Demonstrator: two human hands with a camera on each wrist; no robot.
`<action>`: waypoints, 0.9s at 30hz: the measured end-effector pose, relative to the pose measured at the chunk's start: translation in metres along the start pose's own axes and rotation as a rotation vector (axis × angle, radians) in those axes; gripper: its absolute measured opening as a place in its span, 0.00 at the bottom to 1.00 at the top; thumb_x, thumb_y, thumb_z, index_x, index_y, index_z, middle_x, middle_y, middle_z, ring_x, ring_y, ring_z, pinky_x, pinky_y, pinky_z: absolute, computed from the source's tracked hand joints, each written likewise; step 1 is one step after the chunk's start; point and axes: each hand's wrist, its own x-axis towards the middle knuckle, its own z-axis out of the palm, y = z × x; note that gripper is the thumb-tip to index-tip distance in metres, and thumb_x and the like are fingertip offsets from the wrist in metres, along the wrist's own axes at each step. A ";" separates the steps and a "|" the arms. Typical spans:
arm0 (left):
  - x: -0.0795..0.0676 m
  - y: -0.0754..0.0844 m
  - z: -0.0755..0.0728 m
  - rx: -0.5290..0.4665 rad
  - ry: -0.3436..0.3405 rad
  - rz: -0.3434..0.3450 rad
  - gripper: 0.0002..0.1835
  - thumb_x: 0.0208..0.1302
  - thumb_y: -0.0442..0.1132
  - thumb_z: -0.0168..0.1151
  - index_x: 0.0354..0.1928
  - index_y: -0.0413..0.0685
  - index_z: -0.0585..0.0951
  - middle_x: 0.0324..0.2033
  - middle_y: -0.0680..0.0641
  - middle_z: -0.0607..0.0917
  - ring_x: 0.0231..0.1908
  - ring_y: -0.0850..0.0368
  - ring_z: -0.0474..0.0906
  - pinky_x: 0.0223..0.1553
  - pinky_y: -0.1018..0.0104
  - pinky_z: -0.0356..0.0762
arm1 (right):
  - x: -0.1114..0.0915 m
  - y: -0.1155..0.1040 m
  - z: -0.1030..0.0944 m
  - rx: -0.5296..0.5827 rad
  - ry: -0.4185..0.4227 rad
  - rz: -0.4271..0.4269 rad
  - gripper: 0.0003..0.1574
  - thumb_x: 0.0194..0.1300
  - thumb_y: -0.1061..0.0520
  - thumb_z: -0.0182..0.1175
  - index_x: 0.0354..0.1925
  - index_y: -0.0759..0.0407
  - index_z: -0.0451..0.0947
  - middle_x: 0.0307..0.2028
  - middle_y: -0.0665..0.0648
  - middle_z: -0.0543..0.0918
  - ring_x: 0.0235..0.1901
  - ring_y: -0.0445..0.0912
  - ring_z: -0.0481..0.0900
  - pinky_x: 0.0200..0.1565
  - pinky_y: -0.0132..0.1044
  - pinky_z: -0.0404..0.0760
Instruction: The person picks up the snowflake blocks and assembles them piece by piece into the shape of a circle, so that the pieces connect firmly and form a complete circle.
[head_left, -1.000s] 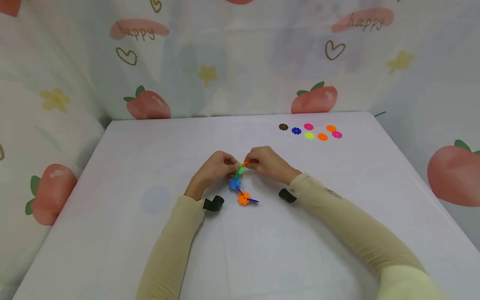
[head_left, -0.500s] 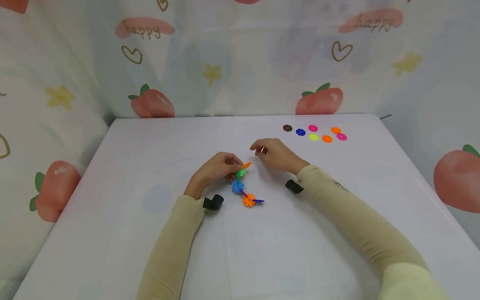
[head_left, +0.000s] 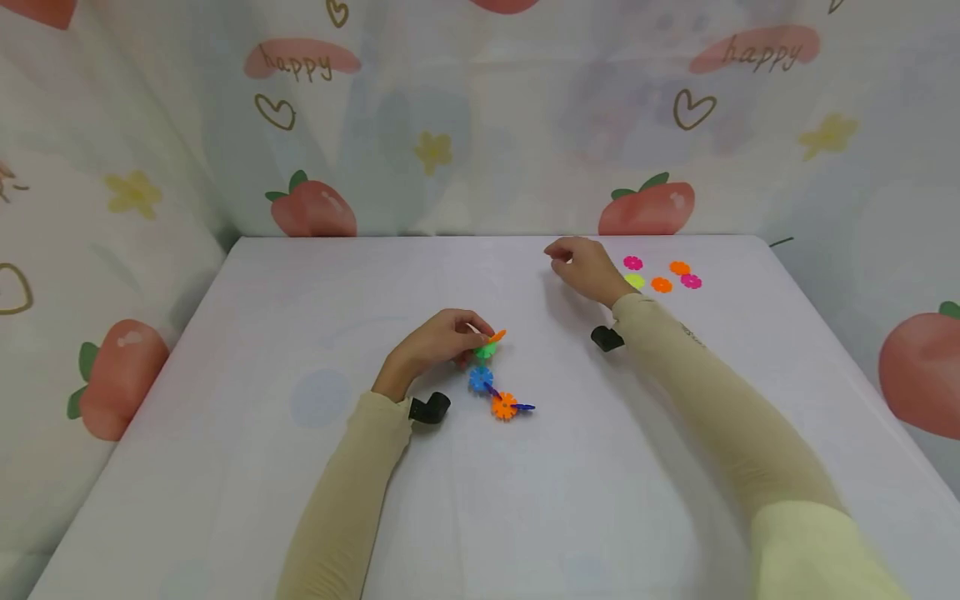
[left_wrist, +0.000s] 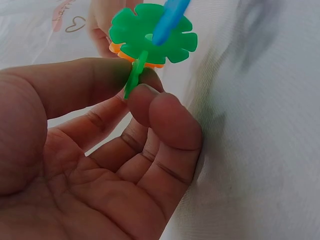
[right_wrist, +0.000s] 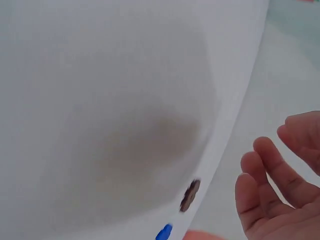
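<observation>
My left hand pinches a chain of slotted, flower-shaped plastic discs between thumb and fingers. In the left wrist view, its grip is on an edge-on green disc, joined to another green disc. An orange disc sticks out at the chain's upper end. Below hang a light blue disc, an orange disc and a dark blue one. My right hand is over the far part of the table, fingers loosely bent, holding nothing. A brown disc and a blue disc lie near it.
Loose discs lie at the back right: pink, yellow, orange and others. Black wrist mounts jut from both sleeves. A printed curtain stands behind the white-covered table.
My right hand has let go of the orange disc at the chain's end and moved away, to the back right beside the loose discs. The left hand keeps its pinch on the chain.
</observation>
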 end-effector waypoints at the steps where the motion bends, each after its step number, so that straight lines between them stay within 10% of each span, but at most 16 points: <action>1: -0.001 0.000 0.000 0.005 0.000 0.004 0.10 0.79 0.38 0.62 0.54 0.41 0.85 0.32 0.45 0.83 0.28 0.53 0.75 0.36 0.65 0.76 | 0.003 0.003 -0.002 0.002 0.006 0.013 0.22 0.79 0.66 0.53 0.65 0.74 0.78 0.61 0.72 0.81 0.61 0.64 0.75 0.64 0.57 0.74; 11: -0.002 -0.002 -0.001 0.037 -0.018 0.028 0.11 0.81 0.39 0.60 0.55 0.43 0.85 0.31 0.47 0.81 0.26 0.54 0.72 0.34 0.66 0.73 | 0.016 0.022 -0.018 -0.138 -0.060 0.172 0.27 0.81 0.64 0.47 0.72 0.71 0.72 0.75 0.72 0.68 0.77 0.66 0.60 0.76 0.62 0.57; 27: -0.001 -0.003 0.001 0.090 -0.013 0.019 0.09 0.80 0.39 0.61 0.49 0.41 0.84 0.33 0.46 0.82 0.30 0.53 0.75 0.36 0.66 0.76 | 0.007 0.032 -0.015 -0.321 -0.050 0.122 0.19 0.74 0.70 0.56 0.58 0.73 0.84 0.56 0.74 0.83 0.59 0.68 0.75 0.67 0.62 0.72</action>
